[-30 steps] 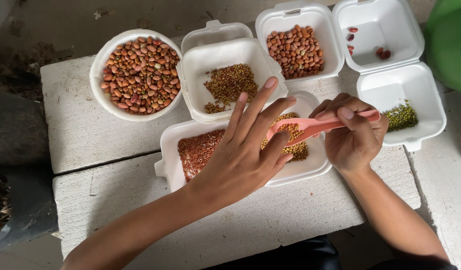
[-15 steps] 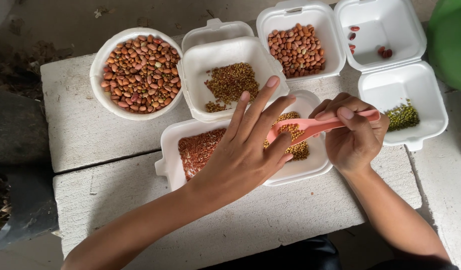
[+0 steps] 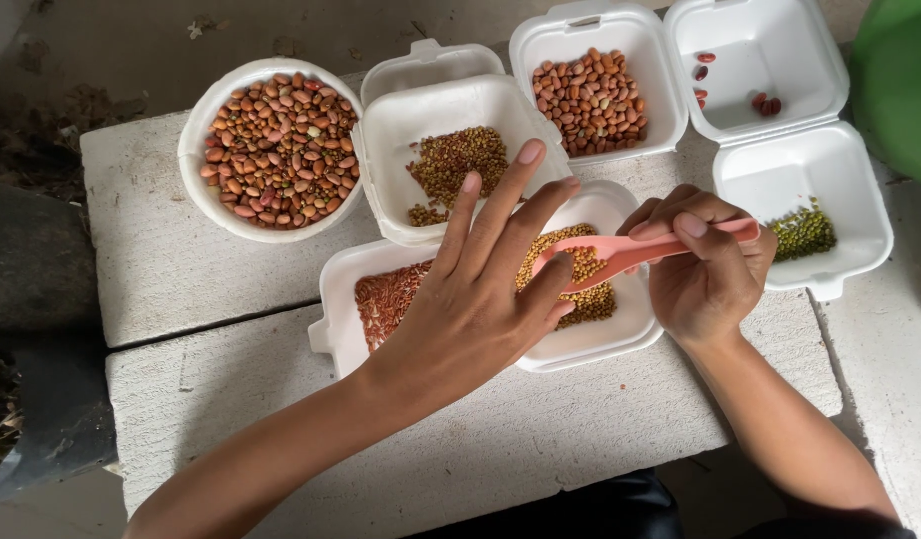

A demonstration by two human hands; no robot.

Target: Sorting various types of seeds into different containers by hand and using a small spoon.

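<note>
Bowl [image 3: 196,150]: round, white, at the far left, full of reddish-brown beans.
Box [image 3: 400,130]: white foam, just right of the bowl, with a small heap of tan grain.
Bean box [image 3: 540,50]: white foam, farther back, filled with pale brown beans.
Hinged box [image 3: 830,175]: open at the right; lid half holds a few red beans, lower half a little green grain.
Worktop [image 3: 161,269]: pale concrete slabs with a seam between.
Green thing [image 3: 900,80]: at the right edge, cut off.

bowl [image 3: 271,150] left of tray [image 3: 620,329], spoon [image 3: 630,255] above
</note>
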